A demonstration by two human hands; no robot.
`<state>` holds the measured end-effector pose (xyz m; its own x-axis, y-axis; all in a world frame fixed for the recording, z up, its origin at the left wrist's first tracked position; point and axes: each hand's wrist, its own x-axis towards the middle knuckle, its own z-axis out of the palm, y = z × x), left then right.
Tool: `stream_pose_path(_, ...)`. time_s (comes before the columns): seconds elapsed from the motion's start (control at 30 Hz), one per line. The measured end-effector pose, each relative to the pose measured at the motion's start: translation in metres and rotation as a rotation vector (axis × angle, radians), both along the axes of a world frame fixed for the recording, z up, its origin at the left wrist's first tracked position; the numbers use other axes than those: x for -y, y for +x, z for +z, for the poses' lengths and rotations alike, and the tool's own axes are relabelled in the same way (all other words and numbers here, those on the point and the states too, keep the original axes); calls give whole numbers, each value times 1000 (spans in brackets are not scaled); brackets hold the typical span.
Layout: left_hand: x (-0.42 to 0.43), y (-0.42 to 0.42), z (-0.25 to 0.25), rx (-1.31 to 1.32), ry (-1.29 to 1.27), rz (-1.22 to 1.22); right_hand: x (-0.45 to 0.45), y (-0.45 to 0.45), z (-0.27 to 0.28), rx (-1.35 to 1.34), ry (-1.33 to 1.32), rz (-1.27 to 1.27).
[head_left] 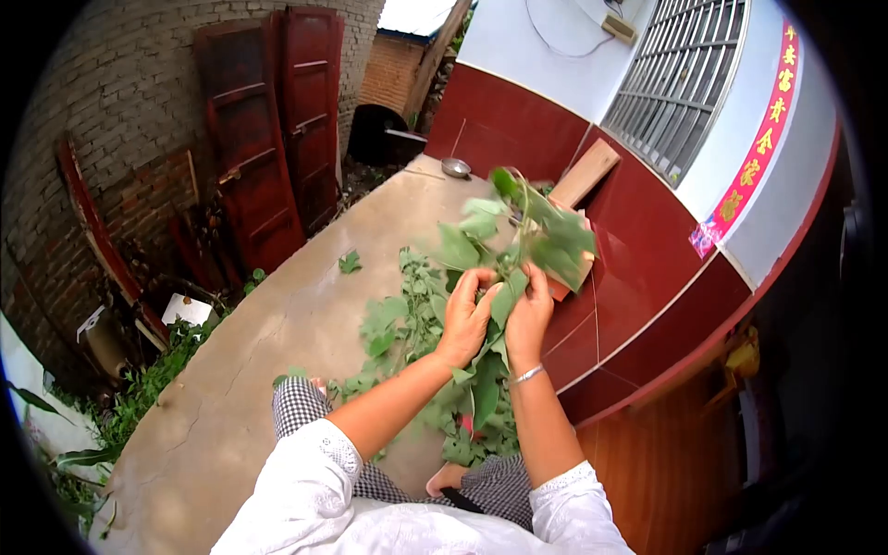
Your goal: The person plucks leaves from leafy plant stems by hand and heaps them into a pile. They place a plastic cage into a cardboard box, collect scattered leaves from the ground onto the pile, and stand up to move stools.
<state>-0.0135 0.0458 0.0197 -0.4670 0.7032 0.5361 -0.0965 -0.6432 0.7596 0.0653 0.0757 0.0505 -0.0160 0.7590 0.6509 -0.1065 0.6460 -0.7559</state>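
One left hand [465,324] and one right hand [526,324] gripping a leafy stem [501,305] between them, its leaves [557,239] spreading beyond both, more greens [387,324] on the ground [277,347] beneath, metal bowl [455,167] farther ahead

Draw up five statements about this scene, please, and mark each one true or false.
1. The left hand and the right hand both hold leafy greens. True.
2. The bracelet is on the left wrist. False: the bracelet is on the right wrist.
3. More leaves lie on the concrete floor. True.
4. The metal bowl rests in the person's lap. False: the metal bowl sits on the concrete floor, farther ahead.
5. The barred window is on the right side of the picture. True.
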Motion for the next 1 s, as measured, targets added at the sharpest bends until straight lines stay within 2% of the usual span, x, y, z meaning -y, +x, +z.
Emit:
stream_pose_path(0.07, 3, 2, -2, -60, 15, 25, 1, -1, 2, 34, -84, 86)
stream_pose_path(0.1, 5, -1, 6, -2, -9, -41, 5, -1, -1, 16, -100, 120)
stream_pose_path(0.13, 8, -5, 12, 56, -31, -97, 14, 0, 4, 114, -117, 111)
stream_pose_path(0.17, 4, -9, 9, 138, 3, -185, 20, 1, 6, 227, -27, 66)
stream_pose_path(0.2, -16, -12, -13, 130, 52, -138, 23, 1, 9, 337, 76, 27)
stream_pose_path(0.27, -20, -17, -21, 288, 89, -235, 20, 7, 5, 617, 321, -162)
stream_pose_path(0.3, -24, -21, -26, 285, 111, -228, 20, 10, 3, 602, 408, -187)
stream_pose_path(0.37, -29, -32, -34, 464, -2, -304, 30, 23, 4, 659, 304, -112)
stream_pose_path(0.47, -28, -48, -20, 615, 151, -340, 29, 53, -19, 836, 172, -101)
stream_pose_path(0.53, -21, -56, -12, 708, 141, -340, 32, 68, -37, 941, 161, -130)
stream_pose_path(0.6, -15, -61, -7, 691, 99, -328, 41, 74, -51, 881, -10, -17)
stream_pose_path(0.63, -12, -58, -2, 691, 99, -329, 43, 73, -61, 906, 11, -14)
stream_pose_path(0.7, -6, -46, 4, 858, 46, -308, 55, 67, -72, 905, -64, 0)
stream_pose_path(0.73, -11, -45, -3, 859, 48, -309, 61, 63, -78, 903, -139, 15)
stream_pose_path(0.8, -18, -43, -13, 889, 72, -340, 65, 60, -94, 931, -94, -43)
stream_pose_path(0.87, -9, -43, -11, 873, 23, -353, 66, 58, -103, 809, -251, 41)
stream_pose_path(0.9, -3, -44, -7, 895, -8, -364, 66, 55, -107, 832, -50, -47)
stream_pose_path(1.0, -2, -47, -10, 907, -48, -385, 67, 56, -108, 827, -167, 25)
